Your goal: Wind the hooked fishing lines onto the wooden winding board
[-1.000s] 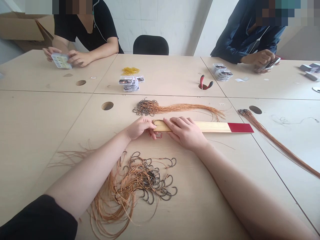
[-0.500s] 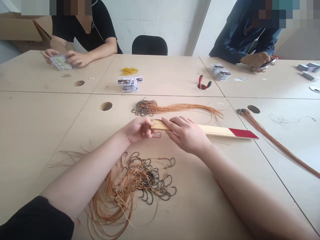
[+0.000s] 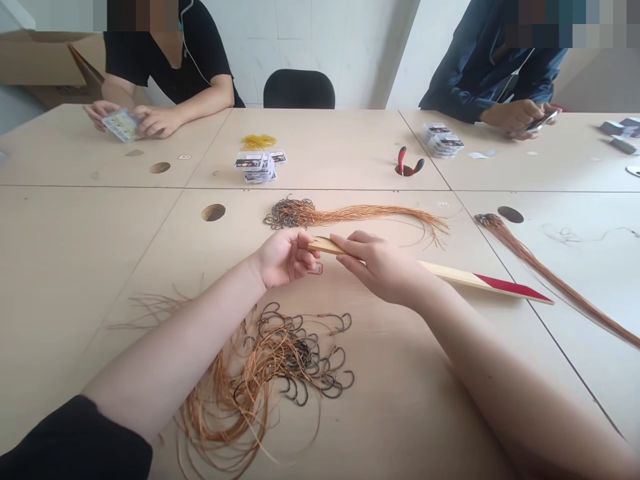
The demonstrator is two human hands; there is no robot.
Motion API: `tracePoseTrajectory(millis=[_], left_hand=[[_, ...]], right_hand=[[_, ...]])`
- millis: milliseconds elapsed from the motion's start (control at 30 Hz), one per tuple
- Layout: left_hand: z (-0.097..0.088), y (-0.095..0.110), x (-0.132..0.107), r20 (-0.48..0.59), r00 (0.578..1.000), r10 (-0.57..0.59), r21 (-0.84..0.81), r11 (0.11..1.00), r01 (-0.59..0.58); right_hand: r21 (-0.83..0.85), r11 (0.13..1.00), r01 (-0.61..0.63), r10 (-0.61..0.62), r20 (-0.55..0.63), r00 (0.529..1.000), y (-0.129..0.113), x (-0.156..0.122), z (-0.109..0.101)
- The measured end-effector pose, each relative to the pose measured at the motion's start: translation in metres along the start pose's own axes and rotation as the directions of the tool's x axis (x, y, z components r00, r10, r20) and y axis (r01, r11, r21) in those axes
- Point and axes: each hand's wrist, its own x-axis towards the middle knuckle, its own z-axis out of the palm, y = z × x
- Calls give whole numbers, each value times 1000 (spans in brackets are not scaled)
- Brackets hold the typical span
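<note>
A long wooden stick [image 3: 450,273] with a red right end [image 3: 510,287] is raised at its left end above the table. My right hand [image 3: 383,267] is closed around it near that end. My left hand [image 3: 284,256] has its fingers curled at the stick's left tip, pinching something small that I cannot make out; a small red mark on the table [image 3: 318,269] shows just under it. A tangled heap of dark hooks on orange leader lines [image 3: 280,363] lies in front of me. A tidier bundle of hooks with orange lines [image 3: 320,215] lies beyond the stick.
Another orange bundle [image 3: 540,267] runs along the right. Red-handled pliers [image 3: 409,164], stacked small packets [image 3: 259,165], yellow bands [image 3: 259,141] and more packets [image 3: 443,140] lie farther back. Two people sit opposite, handling packets. Cable holes [image 3: 213,212] dot the table.
The stick has been lifted at its left end and swung, its red end moving right and nearer to me. My left hand has shifted to the stick's tip.
</note>
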Motion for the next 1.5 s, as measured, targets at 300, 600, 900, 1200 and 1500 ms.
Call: tracePoseTrajectory(millis=[300,600,900,1200,1500], left_hand=[[-19,-13,6,149,926,347,455,808,-375],[-20,-15,4,206,900,385,547,717,-432],[-19,-12,5,218,920,327,607,693,-390],[-21,-10,6,243,915,322,598,693,-403],[-17,-9,5,256,922,290,527,757,-385]], right_hand=[[-394,905,159,-254,-200,946,25,0,38],[-352,915,195,-286,-228,931,28,-2,37],[-328,917,226,-309,-228,923,35,-1,36],[-353,904,239,-334,-237,912,36,-1,36],[-311,917,248,-327,-232,916,33,0,34]])
